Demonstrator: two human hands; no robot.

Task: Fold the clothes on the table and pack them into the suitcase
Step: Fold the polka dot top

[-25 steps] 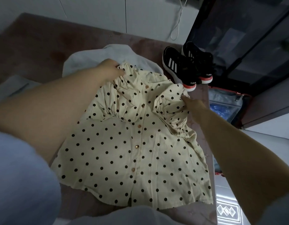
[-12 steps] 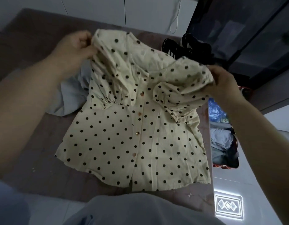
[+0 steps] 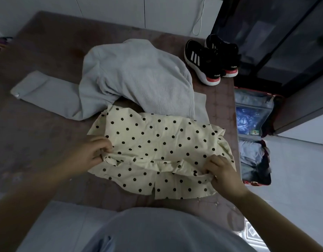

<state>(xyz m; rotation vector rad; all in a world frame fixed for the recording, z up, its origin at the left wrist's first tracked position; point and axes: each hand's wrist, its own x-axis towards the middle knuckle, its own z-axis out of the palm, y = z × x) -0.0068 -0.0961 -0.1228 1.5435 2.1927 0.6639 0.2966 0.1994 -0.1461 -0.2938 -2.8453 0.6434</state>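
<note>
Polka-dot blouse (image 3: 157,142), folded over on table (image 3: 48,133): left hand (image 3: 91,153) and right hand (image 3: 220,171) each pinch its fold; grey garment (image 3: 135,75) just beyond.

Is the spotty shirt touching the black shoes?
Apart. The head view shows a stretch of bare table between the spotty shirt and the black shoes, which sit at the far edge.
</note>
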